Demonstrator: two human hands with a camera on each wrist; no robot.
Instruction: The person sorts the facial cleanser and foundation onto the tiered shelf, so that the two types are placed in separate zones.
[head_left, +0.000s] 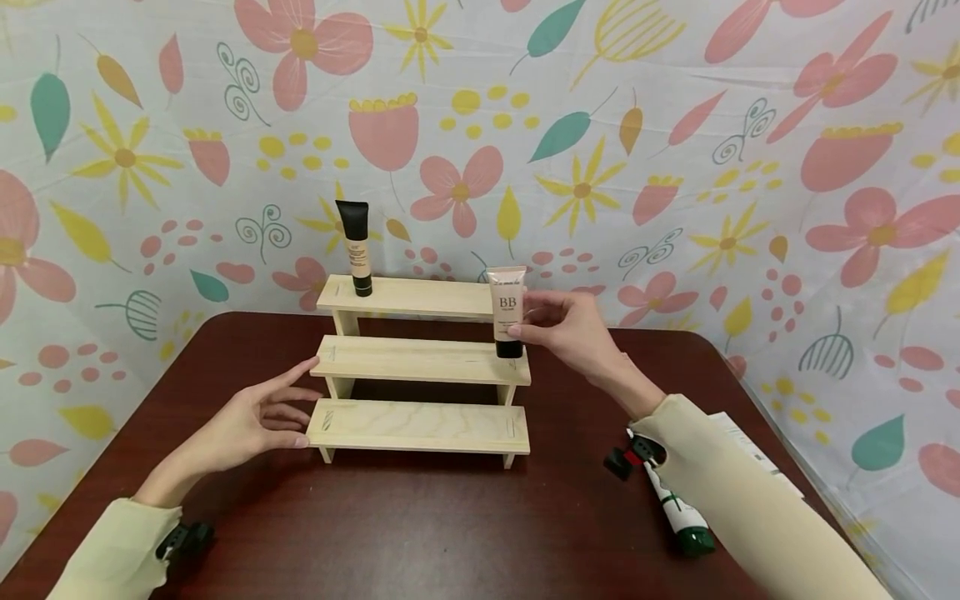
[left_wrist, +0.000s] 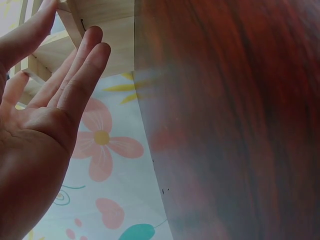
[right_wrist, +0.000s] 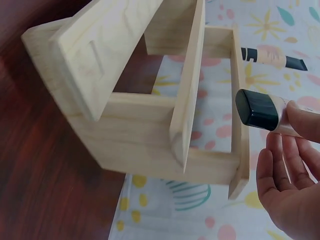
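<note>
Floral cloth (head_left: 480, 125) backs the right hand (head_left: 572, 332) pinching a pale, black-capped BB tube (head_left: 507, 307), left hand (head_left: 251, 421) spread.

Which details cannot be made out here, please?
Head view: fine print on black-topped tube, too small.
Head view: part of white item, behind right sleeve.
Right wrist view: far end of BB tube, behind right hand.
Left wrist view: wooden stand, partly cut off by top edge.

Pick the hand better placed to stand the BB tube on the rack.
Probably the right hand: it holds the BB tube near the wooden rack; the left hand holds no tube.
</note>
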